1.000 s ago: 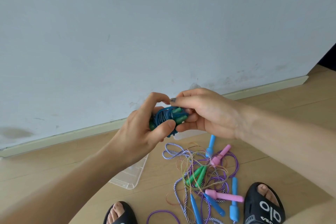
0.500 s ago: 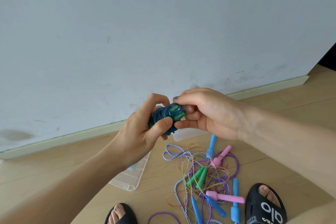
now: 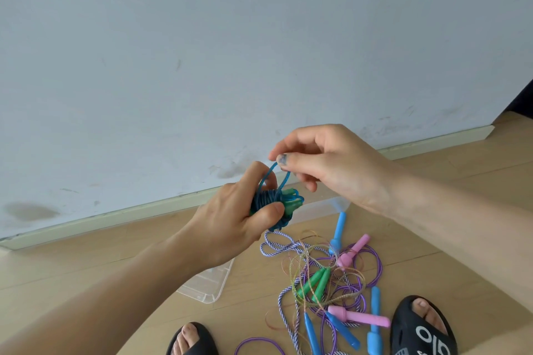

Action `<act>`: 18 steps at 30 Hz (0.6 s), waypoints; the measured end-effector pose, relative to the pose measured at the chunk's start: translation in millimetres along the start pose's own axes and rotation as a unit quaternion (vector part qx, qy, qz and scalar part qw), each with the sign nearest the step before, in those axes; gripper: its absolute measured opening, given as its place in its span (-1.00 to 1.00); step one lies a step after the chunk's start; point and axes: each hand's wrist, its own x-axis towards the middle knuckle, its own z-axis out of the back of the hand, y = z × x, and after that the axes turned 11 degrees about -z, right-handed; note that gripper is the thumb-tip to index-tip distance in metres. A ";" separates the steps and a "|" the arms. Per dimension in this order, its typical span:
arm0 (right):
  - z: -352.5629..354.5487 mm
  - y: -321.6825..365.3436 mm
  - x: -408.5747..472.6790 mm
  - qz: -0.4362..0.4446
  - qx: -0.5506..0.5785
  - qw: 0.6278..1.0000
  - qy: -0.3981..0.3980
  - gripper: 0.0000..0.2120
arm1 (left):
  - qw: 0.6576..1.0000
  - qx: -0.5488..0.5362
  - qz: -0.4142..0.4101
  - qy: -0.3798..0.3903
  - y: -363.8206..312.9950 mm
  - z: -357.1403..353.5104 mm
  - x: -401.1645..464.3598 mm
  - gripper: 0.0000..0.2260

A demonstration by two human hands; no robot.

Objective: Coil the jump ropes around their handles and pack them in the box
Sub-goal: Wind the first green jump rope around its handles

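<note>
Pale blue-grey wall (image 3: 202,52) ahead, light wooden floor (image 3: 86,268) below. The left hand (image 3: 233,228) is gripping the coiled blue jump rope with green handles (image 3: 274,200), thumb clamped across the bundle. At two o'clock from it, the right hand (image 3: 326,164) is pinching a loose blue loop (image 3: 272,171) between thumb and forefinger. The clear plastic box (image 3: 207,285) is lying beneath the hands. At five o'clock, a tangled pile of purple, striped and gold ropes with blue, pink and green handles (image 3: 326,282) is sitting between two black sandals (image 3: 421,328).

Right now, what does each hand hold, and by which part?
Left hand grips the coiled rope around its wound middle; right hand pinches its loose loop.
</note>
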 end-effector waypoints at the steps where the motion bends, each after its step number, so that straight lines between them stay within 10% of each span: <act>1: 0.7 0.6 -0.9 0.013 -0.009 1.000 0.005 -0.86 | 1.000 -0.003 -0.002 -0.001 0.4 -0.2 -0.6 -0.77; 9: 14.4 1.2 -1.9 -0.032 0.113 0.989 0.093 -0.90 | 0.998 -0.045 -0.024 -0.028 -2.2 6.2 0.2 -0.80; 18: 11.1 5.0 -5.2 -0.003 -0.014 0.999 0.032 -0.95 | 0.999 -0.036 -0.021 -0.011 -6.5 6.8 -1.8 -0.73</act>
